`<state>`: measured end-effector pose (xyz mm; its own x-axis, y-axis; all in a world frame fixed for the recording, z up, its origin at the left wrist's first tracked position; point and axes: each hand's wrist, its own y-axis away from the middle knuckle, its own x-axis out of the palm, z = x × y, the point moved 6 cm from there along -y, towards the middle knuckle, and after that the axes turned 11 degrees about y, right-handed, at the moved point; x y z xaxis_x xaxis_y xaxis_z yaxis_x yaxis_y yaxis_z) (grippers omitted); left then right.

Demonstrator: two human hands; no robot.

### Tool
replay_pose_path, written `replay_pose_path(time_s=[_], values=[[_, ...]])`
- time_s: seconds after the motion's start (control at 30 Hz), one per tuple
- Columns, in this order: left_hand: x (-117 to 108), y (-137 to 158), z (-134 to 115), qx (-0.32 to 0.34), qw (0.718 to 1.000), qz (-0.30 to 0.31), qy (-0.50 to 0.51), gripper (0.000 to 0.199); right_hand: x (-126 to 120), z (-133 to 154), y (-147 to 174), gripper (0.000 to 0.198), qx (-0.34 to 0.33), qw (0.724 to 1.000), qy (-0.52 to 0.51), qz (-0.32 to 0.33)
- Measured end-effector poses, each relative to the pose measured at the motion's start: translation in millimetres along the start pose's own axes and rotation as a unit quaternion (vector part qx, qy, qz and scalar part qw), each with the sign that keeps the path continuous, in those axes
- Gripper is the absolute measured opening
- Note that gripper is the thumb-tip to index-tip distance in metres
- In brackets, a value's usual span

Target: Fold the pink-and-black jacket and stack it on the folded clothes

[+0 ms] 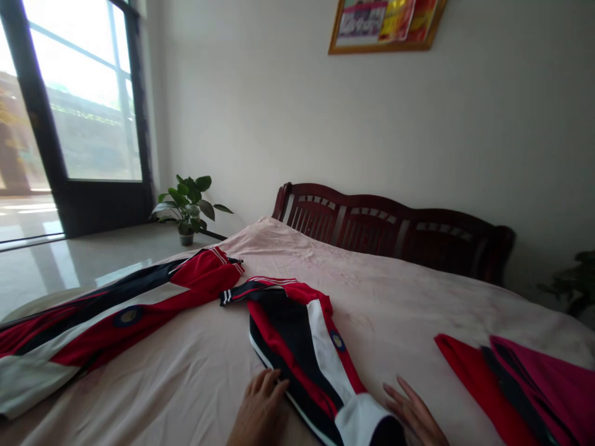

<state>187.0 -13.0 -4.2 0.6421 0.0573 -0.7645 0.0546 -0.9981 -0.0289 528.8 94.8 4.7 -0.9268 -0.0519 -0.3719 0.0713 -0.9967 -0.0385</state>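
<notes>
A jacket (286, 331) in navy, red and white, with striped trim and a round badge, lies folded lengthwise on the bed before me. My left hand (263, 402) rests at its left edge, fingers slightly bent and touching the cloth. Beside the white lower part on the other side is my right hand (411, 412), its fingers stretched out and apart, holding nothing. Another jacket (153, 310) of the same colours is laid out to the left, also with a round badge. The near end of the middle jacket runs out of view.
A pale pink sheet (385, 285) covers the bed. Folded red, dark and magenta clothes (539, 384) lie at the right. Behind the bed stands a dark wooden bench (372, 226). A potted plant (186, 217) is on the floor near a glass door (88, 118).
</notes>
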Motion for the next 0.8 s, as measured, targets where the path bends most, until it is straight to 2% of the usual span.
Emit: replay_pose_path(time_s=[0.1,0.13,0.2,0.27,0.3,0.33,0.37,0.43,0.47,0.5,0.53,0.6,0.63,0.67,0.73,0.77,0.8], values=[[-4,2,-5,0.032,0.999,-0.037,0.019,0.057,31,20,5,0.087,0.006,0.999,0.025,0.023],[-6,3,-6,0.041,0.998,-0.049,0.028,0.052,41,27,5,0.083,0.009,0.998,0.057,0.025],[-10,6,-9,0.054,0.995,-0.063,0.064,0.041,59,42,8,0.060,0.027,0.995,0.100,0.012],[-16,13,-17,0.065,0.986,-0.058,0.145,0.035,79,63,16,0.041,0.051,0.998,0.025,0.027],[-19,18,-23,0.068,0.975,-0.041,0.208,0.037,91,75,24,0.041,0.071,0.995,-0.052,0.042],[-22,23,-29,0.064,0.956,-0.014,0.288,0.040,103,88,33,0.045,0.093,0.986,-0.130,0.047],[-24,29,-36,0.045,0.924,0.025,0.378,0.044,114,101,45,0.048,0.106,0.975,-0.194,0.040],[-27,42,-45,-0.034,0.827,0.104,0.551,0.053,138,125,69,0.052,0.108,0.956,-0.271,0.042],[-28,49,-46,-0.083,0.776,0.128,0.612,0.057,152,134,81,0.052,0.103,0.951,-0.284,0.067],[-31,55,-44,-0.129,0.738,0.136,0.648,0.060,165,142,91,0.051,0.091,0.950,-0.279,0.104],[-34,60,-39,-0.168,0.721,0.127,0.660,0.059,178,148,98,0.051,0.075,0.951,-0.259,0.152],[-44,67,-22,-0.213,0.731,0.091,0.642,0.050,196,150,102,0.048,0.038,0.948,-0.185,0.258],[-50,70,-13,-0.225,0.743,0.078,0.626,0.045,199,147,96,0.047,0.017,0.946,-0.141,0.291],[-56,73,-3,-0.234,0.754,0.067,0.611,0.039,196,143,83,0.046,-0.005,0.950,-0.097,0.297],[-73,77,16,-0.243,0.770,0.035,0.589,0.034,177,136,43,0.043,-0.063,0.974,0.000,0.220],[-85,79,26,-0.244,0.780,0.009,0.576,0.035,164,134,19,0.043,-0.103,0.982,0.060,0.148],[-100,81,35,-0.244,0.792,-0.025,0.560,0.036,152,134,-3,0.050,-0.143,0.978,0.132,0.081]])
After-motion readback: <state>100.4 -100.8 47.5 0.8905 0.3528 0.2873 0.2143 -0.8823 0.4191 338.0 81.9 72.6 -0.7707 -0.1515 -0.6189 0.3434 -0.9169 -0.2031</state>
